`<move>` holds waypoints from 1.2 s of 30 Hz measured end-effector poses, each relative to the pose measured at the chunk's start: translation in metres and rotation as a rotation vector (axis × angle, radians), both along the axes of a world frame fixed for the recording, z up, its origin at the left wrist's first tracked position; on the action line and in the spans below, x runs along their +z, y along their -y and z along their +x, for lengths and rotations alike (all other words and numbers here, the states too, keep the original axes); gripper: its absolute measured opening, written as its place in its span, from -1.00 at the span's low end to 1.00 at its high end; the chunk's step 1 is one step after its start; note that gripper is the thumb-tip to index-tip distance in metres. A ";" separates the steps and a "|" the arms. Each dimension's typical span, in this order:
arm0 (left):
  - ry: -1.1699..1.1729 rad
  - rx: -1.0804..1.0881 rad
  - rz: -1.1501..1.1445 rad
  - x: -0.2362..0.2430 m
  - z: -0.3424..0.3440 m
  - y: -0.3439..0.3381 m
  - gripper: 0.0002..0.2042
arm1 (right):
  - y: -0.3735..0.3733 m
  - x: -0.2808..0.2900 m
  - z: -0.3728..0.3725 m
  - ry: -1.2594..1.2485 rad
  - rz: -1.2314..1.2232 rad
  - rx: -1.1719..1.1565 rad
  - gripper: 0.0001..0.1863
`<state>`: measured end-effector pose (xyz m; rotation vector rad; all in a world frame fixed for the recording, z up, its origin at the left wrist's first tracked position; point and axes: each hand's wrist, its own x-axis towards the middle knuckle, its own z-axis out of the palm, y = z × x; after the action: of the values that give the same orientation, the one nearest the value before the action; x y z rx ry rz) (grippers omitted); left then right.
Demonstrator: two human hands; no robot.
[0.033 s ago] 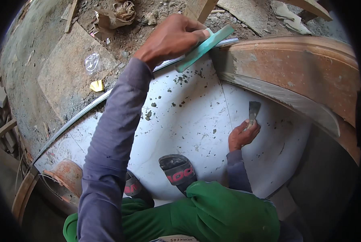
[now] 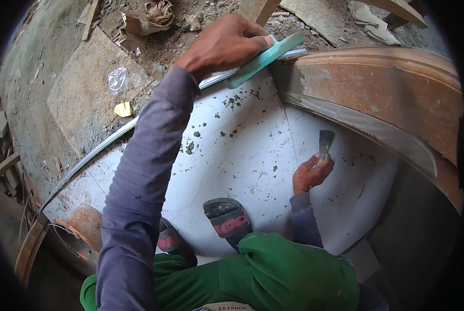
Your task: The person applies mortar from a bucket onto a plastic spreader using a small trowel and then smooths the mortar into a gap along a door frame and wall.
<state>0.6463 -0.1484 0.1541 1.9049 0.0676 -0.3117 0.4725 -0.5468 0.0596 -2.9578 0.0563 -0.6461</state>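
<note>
My left hand is closed on a turquoise plastic float, tilted at the far edge of the white tiled surface. A thin metal trim strip runs along that edge, partly behind my left hand and float. Over the tiles to the right, my right hand is wrapped round the short handle of a putty knife. Its dark, flat blade points away from me. Dark crumbs of mortar lie scattered across the tiles, mostly below the float.
An orange-brown bucket stands at the left by my sandalled feet. A curved wooden panel borders the tiles on the right. Beyond the strip lies rough ground with crumpled brown paper, a clear plastic wrapper and a yellow scrap.
My left hand and the float have shifted very slightly to the right. The right hand with the putty knife is practically in the same place.
</note>
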 end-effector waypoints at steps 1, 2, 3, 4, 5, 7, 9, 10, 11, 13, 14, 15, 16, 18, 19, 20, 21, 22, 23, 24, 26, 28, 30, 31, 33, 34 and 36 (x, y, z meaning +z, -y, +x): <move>0.038 -0.082 0.016 -0.003 0.009 -0.002 -0.64 | 0.001 0.000 -0.001 0.002 -0.005 -0.002 -0.76; 0.076 -0.164 0.033 -0.006 0.013 -0.003 -0.62 | 0.001 0.000 -0.002 0.001 -0.016 0.005 -0.76; 0.072 -0.162 0.020 0.000 0.016 -0.003 -0.62 | 0.004 -0.001 -0.002 -0.014 -0.023 -0.016 -0.76; 0.044 -0.173 0.001 0.012 0.020 -0.006 -0.63 | 0.006 -0.002 -0.002 -0.027 -0.027 -0.036 -0.76; 0.015 -0.185 -0.018 0.017 0.023 -0.006 -0.62 | 0.008 -0.003 -0.002 -0.030 -0.035 -0.035 -0.76; -0.015 -0.151 0.066 0.012 0.031 -0.002 -0.64 | 0.005 -0.005 -0.002 -0.022 -0.025 -0.036 -0.75; 0.000 -0.236 0.051 0.012 0.039 -0.006 -0.65 | 0.007 -0.007 -0.003 -0.030 -0.027 -0.036 -0.74; 0.014 -0.248 0.049 0.013 0.041 -0.004 -0.65 | 0.008 -0.008 -0.003 -0.033 -0.030 -0.040 -0.74; 0.025 -0.256 0.048 0.014 0.044 -0.003 -0.66 | 0.009 -0.009 -0.003 -0.036 -0.031 -0.035 -0.74; 0.049 -0.273 0.044 0.012 0.051 0.004 -0.66 | 0.010 -0.010 -0.004 -0.043 -0.040 -0.050 -0.73; 0.069 -0.283 0.044 0.012 0.056 0.008 -0.66 | 0.010 -0.010 -0.004 -0.048 -0.041 -0.045 -0.73; 0.080 -0.290 0.045 0.010 0.060 0.013 -0.66 | 0.008 -0.009 -0.005 -0.054 -0.042 -0.057 -0.73; 0.095 -0.296 0.035 0.010 0.066 0.019 -0.66 | 0.008 -0.007 -0.004 -0.055 -0.047 -0.068 -0.72; 0.114 -0.299 0.014 0.014 0.072 0.025 -0.67 | 0.007 -0.008 -0.004 -0.063 -0.034 -0.064 -0.72; 0.117 -0.292 0.000 0.016 0.071 0.022 -0.67 | 0.006 -0.008 -0.004 -0.067 -0.020 -0.064 -0.71; 0.118 -0.279 -0.014 0.017 0.069 0.018 -0.67 | 0.004 -0.008 -0.005 -0.070 -0.017 -0.063 -0.71; 0.115 -0.268 -0.042 0.016 0.064 0.017 -0.67 | 0.007 -0.008 -0.005 -0.075 -0.026 -0.073 -0.71; 0.102 -0.246 -0.065 0.015 0.059 0.012 -0.67 | 0.008 -0.007 -0.005 -0.075 -0.033 -0.083 -0.71; 0.083 -0.223 -0.083 0.011 0.051 0.007 -0.67 | 0.010 -0.007 -0.004 -0.074 -0.040 -0.090 -0.71; 0.021 -0.191 -0.149 0.010 0.040 -0.001 -0.68 | 0.011 -0.007 -0.004 -0.073 -0.034 -0.081 -0.71; -0.075 -0.166 -0.115 0.007 0.040 -0.002 -0.67 | 0.011 -0.008 -0.003 -0.074 -0.030 -0.074 -0.72; -0.076 -0.155 -0.115 0.005 0.039 -0.003 -0.67 | 0.008 -0.007 -0.003 -0.080 -0.014 -0.079 -0.72; -0.075 -0.144 -0.120 -0.004 0.041 -0.001 -0.68 | 0.010 -0.007 -0.004 -0.081 -0.019 -0.078 -0.72; -0.052 -0.184 -0.064 -0.011 0.046 0.002 -0.67 | 0.008 -0.008 -0.003 -0.082 -0.016 -0.075 -0.72; -0.032 -0.225 -0.006 -0.019 0.050 0.005 -0.67 | 0.005 -0.007 -0.003 -0.081 -0.015 -0.070 -0.72; -0.030 -0.199 -0.055 -0.018 0.050 0.007 -0.66 | 0.004 -0.006 -0.003 -0.078 -0.018 -0.069 -0.72; 0.003 -0.221 -0.211 -0.008 0.045 0.002 -0.68 | 0.005 -0.005 -0.004 -0.076 -0.028 -0.064 -0.73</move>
<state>0.6910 -0.1503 0.1465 1.7049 -0.1733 -0.4472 0.4685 -0.5518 0.0548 -3.0181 0.1501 -0.5464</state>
